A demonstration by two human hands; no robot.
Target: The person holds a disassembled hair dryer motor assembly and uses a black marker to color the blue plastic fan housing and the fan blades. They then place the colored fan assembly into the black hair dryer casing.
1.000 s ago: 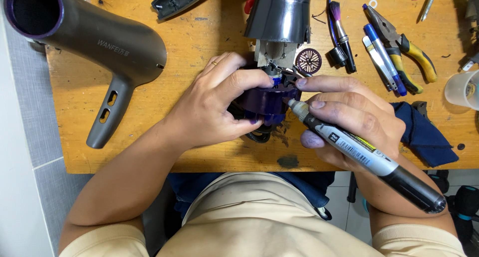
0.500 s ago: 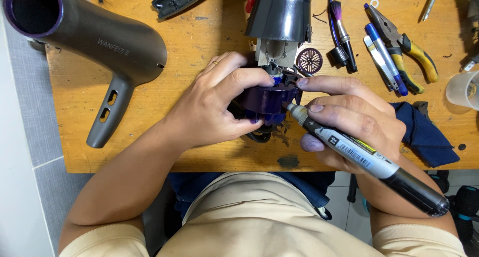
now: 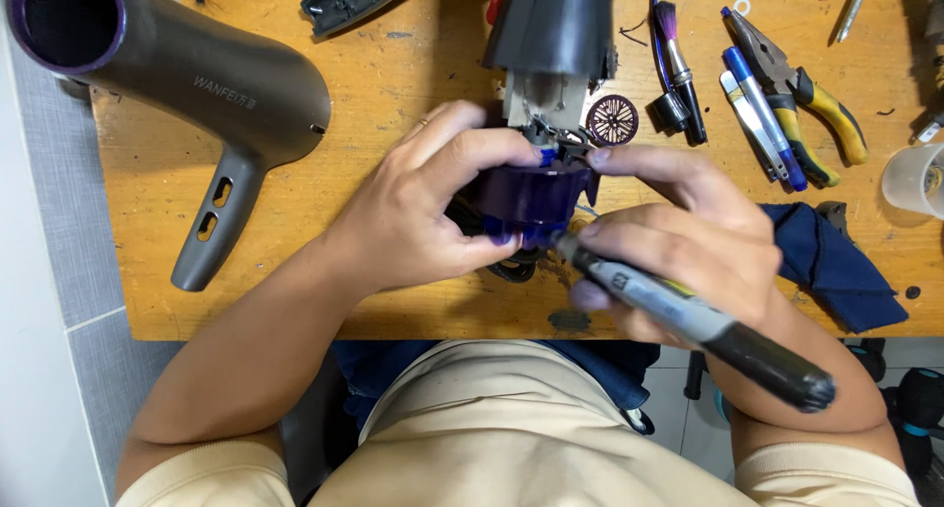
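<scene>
I'm gripping the purple housing (image 3: 536, 197) with my left hand (image 3: 418, 207), my right hand (image 3: 678, 237) clasping a marker (image 3: 688, 315), near the table's (image 3: 393, 84) front edge.

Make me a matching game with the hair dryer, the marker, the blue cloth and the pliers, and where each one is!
Things:
1. grey hair dryer
2. marker
3. dark blue cloth
4. yellow-handled pliers

Places:
A. held in the right hand
B. far left of the wooden table
C. top right of the table
D. right edge, beside the right hand

Pairs: 1-B, 2-A, 3-D, 4-C
</scene>
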